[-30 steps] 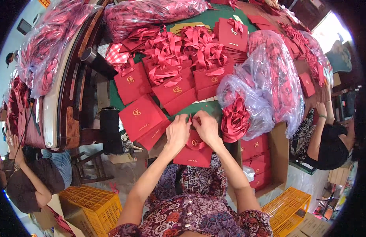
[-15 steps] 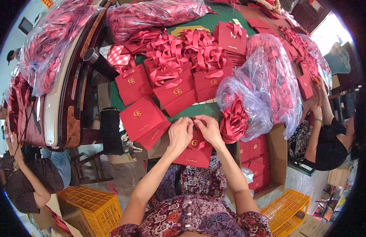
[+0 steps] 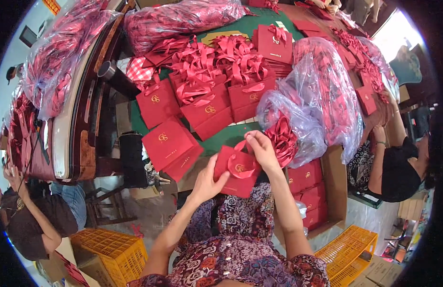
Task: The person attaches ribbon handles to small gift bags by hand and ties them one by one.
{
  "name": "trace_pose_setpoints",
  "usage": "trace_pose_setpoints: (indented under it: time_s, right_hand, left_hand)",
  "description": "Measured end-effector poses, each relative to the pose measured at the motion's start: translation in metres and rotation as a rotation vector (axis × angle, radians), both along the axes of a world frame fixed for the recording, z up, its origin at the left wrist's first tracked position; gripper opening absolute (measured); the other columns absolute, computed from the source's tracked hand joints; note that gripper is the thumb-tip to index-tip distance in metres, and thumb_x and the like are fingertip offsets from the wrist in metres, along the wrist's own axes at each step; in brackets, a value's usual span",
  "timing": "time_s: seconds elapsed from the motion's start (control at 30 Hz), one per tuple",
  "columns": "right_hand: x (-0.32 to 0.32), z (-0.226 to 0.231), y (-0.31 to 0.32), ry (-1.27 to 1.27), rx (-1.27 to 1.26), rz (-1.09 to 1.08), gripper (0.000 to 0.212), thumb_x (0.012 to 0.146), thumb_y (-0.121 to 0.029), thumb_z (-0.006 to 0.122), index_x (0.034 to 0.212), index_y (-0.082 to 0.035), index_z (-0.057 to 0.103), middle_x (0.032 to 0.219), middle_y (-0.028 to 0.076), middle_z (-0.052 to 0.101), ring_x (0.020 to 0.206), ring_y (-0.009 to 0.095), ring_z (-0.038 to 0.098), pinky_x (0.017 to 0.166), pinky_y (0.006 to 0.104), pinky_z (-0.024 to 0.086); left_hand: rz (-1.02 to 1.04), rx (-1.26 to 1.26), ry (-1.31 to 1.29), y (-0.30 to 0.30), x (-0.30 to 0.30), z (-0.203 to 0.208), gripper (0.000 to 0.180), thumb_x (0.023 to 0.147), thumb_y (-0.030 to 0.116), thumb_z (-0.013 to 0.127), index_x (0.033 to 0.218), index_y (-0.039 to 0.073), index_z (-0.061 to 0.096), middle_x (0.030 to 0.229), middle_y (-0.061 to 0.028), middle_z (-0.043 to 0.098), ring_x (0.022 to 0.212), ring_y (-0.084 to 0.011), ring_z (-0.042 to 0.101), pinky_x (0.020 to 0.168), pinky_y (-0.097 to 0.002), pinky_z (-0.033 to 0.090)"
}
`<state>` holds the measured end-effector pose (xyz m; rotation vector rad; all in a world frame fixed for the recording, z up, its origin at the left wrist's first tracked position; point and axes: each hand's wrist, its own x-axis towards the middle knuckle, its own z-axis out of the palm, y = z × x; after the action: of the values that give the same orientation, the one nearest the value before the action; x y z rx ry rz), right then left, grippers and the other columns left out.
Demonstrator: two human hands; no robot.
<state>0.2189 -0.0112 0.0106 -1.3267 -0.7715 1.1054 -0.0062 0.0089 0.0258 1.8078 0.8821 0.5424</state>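
Small red gift bag (image 3: pixel 235 186) with gold emblem: between my hands, over my patterned lap (image 3: pixel 240 221), at the near edge of the green tabletop (image 3: pixel 216 144). Tilted.

Left hand (image 3: pixel 208 182): closed on the bag's left side, thumb across the front, fingers mostly hidden behind.

Right hand (image 3: pixel 261 149): thumb and forefinger pinched together on the red ribbon handle (image 3: pixel 239 146) at the bag's upper right; exact hold on the strip partly hidden. Ribbon also loops down over the bag's front.

Near my left, beyond the hand: stack of flat red bags (image 3: pixel 165 143). Farther back: upright red bags (image 3: pixel 210 114), handles tangled on top. Just beside my right hand: bundle of darker red ribbon (image 3: pixel 281 142) at the mouth of a clear plastic bag (image 3: pixel 302 126). Below it, a cardboard box (image 3: pixel 337 189) holding more red bags (image 3: pixel 311 196).
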Motion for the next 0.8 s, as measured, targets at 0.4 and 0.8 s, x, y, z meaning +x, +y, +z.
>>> trace_pose_setpoints:
  time_s: [0.4, 0.8]
  right_hand:
    - [0.001, -0.004, 0.022, -0.584, 0.028, -0.182, 0.019, 0.093, -0.017, 0.064, 0.1, 0.001, 0.065, 0.083, 0.015, 0.068, 0.073, 0.023, 0.065, 0.066, 0.0345, 0.049]
    - [0.001, 0.044, -0.051, -1.322, -0.21, -0.164, 0.025, 0.07, -0.006, 0.079, 0.084, -0.004, 0.058, 0.086, 0.013, 0.053, 0.087, 0.035, 0.057, 0.07, 0.0452, 0.05]
  left_hand:
    - [-0.047, -0.037, 0.074, -0.011, -0.038, 0.031, 0.059, 0.086, 0.01, 0.068, 0.137, 0.004, 0.04, 0.114, -0.0247, 0.064, 0.11, -0.0415, 0.063, 0.089, -0.0443, 0.05]
    - [0.287, 0.356, 0.15, -0.015, -0.016, 0.081, 0.035, 0.083, 0.003, 0.064, 0.117, 0.009, 0.061, 0.1, -0.0156, 0.058, 0.093, -0.0366, 0.062, 0.078, -0.0435, 0.052]
